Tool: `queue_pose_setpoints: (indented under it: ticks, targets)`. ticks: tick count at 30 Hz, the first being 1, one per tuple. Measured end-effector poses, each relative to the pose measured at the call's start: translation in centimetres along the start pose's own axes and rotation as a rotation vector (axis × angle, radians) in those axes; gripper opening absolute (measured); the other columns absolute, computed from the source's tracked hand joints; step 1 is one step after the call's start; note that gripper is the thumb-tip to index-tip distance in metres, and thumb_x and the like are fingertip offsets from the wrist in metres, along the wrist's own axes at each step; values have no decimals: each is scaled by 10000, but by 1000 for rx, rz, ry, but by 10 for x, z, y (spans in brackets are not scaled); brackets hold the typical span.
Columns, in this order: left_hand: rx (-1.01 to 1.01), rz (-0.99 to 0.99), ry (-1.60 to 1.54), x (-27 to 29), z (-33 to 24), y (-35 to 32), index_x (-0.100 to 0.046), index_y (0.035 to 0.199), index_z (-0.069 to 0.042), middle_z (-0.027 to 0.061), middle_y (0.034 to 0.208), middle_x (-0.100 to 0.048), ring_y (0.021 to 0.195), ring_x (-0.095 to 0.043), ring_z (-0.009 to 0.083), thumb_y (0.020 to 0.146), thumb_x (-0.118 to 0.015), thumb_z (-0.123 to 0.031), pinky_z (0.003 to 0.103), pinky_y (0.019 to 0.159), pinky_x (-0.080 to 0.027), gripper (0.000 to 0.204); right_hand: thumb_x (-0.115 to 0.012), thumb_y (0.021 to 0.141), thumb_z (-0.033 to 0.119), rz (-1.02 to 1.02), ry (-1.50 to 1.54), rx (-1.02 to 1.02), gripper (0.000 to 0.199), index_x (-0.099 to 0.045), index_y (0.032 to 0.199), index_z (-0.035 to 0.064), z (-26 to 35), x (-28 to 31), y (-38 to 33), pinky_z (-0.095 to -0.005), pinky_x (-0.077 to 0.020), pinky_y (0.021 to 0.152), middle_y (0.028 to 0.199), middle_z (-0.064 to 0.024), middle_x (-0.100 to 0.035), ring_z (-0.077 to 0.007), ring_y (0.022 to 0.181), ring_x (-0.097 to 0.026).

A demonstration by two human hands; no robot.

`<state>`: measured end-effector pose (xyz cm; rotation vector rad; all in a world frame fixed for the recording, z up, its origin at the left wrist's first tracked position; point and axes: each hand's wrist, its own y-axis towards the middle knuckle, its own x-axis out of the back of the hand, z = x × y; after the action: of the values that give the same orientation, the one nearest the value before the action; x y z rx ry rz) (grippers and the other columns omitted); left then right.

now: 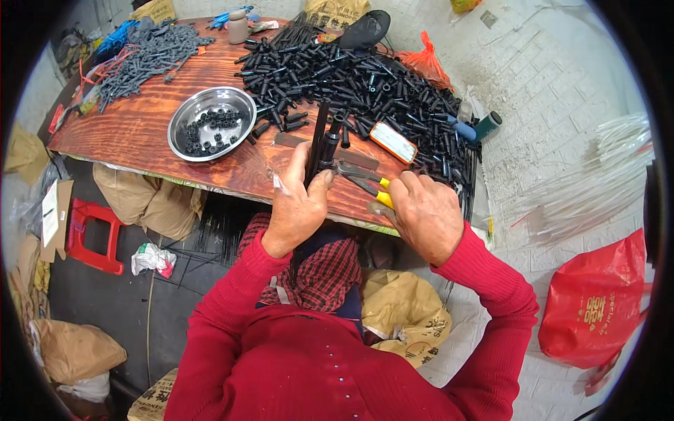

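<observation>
My left hand is closed around a black plastic tubular part, held upright above the near edge of the wooden table. Long thin black strips stand up beside that part in the same grip. Wrapped in my right hand are the yellow handles of a pair of pliers. Their metal jaws reach left to the lower end of the tubular part, next to my left thumb. Whether the jaws bite on it, I cannot tell.
A heap of black tubular parts spreads over the table's back and right. Left of it stands a steel bowl with small black pieces, and farther left a grey parts heap. An orange-rimmed phone-like object lies near my right hand.
</observation>
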<state>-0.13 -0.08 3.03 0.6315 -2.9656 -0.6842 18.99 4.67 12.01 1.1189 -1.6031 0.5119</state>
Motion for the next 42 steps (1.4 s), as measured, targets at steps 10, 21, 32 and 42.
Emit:
queue_pose_setpoints:
  ticks: [10,21,32,42]
  targets:
    - [104,149,-227,19,9,5,-506,1249,32,99,1055,-630,791,-590,116,929,-552,-65,265,727,-493,337,-678,847,310,52,350,-3,293,-577,883,37,-9,-10,4,-421,-480,601,762,-139,-591,-331,714,-621]
    - [213,253,-467,46,-3,0,-562,1267,18,69,1133,-642,937,-587,96,889,-688,-149,246,833,-477,433,-686,798,167,3,691,54,224,-586,945,31,1,-34,6,-460,-459,635,813,-168,-600,-401,780,-597]
    - [232,244,-415,51,1,-3,-594,1120,39,41,850,-621,719,-566,92,869,-717,-284,239,682,-476,427,-650,854,240,-6,965,197,275,-604,983,1,5,-59,11,-421,-478,629,794,-159,-599,-378,725,-604]
    - [194,261,-438,54,16,2,-566,1099,49,70,837,-608,681,-506,102,887,-702,-253,240,650,-435,394,-671,831,177,-77,1064,59,193,-607,943,32,24,-72,12,-426,-477,626,791,-153,-608,-358,733,-616]
